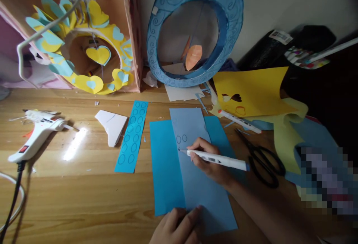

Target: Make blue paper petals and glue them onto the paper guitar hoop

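My right hand [205,158] grips a white marker pen [220,160], its tip touching a grey-blue sheet of paper [208,199]. Two small drawn ovals and the start of another mark show near the tip. Fingers of my left hand [179,227] press on the lower edge of that sheet, with nothing held between them. Underneath lies a bright blue sheet [167,169], showing on both sides. To the left rests a narrow blue strip [131,137] covered in rows of drawn ovals.
A glue gun [39,132] with its cord lies at left, near a white paper scrap [112,125]. Black-handled scissors [264,162], another marker [240,121] and yellow paper [251,87] lie at right. Behind stand a blue ring frame [155,46] and a heart-decorated box [134,38].
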A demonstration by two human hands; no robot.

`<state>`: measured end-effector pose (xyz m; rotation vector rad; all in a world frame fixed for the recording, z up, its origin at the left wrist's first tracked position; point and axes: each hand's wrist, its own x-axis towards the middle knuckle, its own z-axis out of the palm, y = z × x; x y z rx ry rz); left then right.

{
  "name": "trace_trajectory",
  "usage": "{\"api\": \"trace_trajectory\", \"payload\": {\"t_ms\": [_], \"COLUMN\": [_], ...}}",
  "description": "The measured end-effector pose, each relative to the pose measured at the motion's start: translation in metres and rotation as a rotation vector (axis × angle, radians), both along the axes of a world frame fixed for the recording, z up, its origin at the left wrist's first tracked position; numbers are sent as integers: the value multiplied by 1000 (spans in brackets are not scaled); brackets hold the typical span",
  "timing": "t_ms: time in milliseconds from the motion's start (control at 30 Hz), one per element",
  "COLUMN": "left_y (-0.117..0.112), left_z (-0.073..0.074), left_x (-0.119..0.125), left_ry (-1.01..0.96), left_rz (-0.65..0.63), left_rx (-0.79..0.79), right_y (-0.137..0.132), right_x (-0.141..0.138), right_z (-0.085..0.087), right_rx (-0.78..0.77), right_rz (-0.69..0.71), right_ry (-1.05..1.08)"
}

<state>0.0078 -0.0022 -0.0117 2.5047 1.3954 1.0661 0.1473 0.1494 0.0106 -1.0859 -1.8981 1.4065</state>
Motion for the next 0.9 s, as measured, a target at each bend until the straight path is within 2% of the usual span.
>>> {"api": "trace_trajectory", "payload": {"t_ms": [133, 367, 700, 900], "left_y": [-1, 1, 5, 4], "left_z": [2, 7, 12, 13], "left_x": [-2, -4, -7, -7], "left_ry": [9, -6, -12, -27], "left_rz": [-32, -57, -90, -92], "left_rx": [-46, -112, -153, -166], "right_y": [1, 1, 0, -1], "right_x": [3, 3, 5, 5], "right_z": [1, -6, -1, 2], "right_rx": [30, 50, 147, 145], "right_rz": [27, -72, -21, 74], "right_ry": [-5, 20, -55, -30]}}
